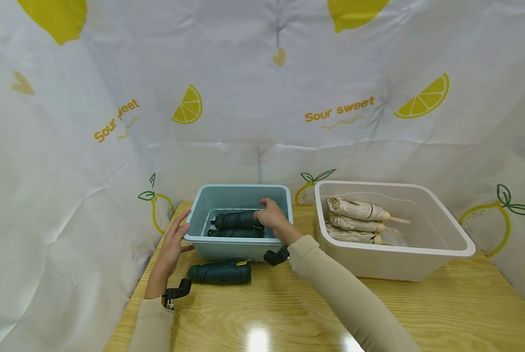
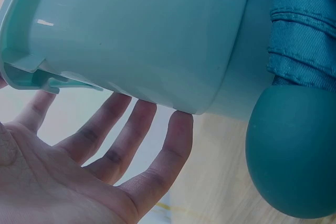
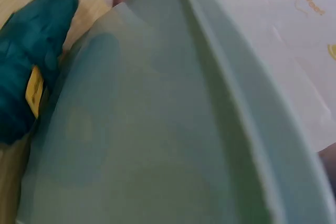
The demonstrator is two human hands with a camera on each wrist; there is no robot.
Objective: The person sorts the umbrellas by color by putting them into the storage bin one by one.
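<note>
A light blue plastic bin (image 1: 231,251) stands on the table with two folded dark green umbrellas in it. My right hand (image 1: 272,217) reaches over the front rim and grips the right end of the upper umbrella (image 1: 233,220). Below that one, along the front wall, lies the other umbrella (image 1: 236,233). My left hand (image 1: 171,249) is at the bin's left side, its nearly straight fingertips against the outer wall in the left wrist view. In front of the bin, a third dark green umbrella (image 1: 218,273) with a yellow tag lies on the table. The bin wall hides my right fingers in the right wrist view.
To the right stands a larger off-white bin (image 1: 376,264) with several folded beige umbrellas (image 1: 356,209) stacked at its left. Both bins sit on a wooden table (image 1: 315,308). A white lemon-print sheet (image 1: 253,98) hangs close behind and beside them.
</note>
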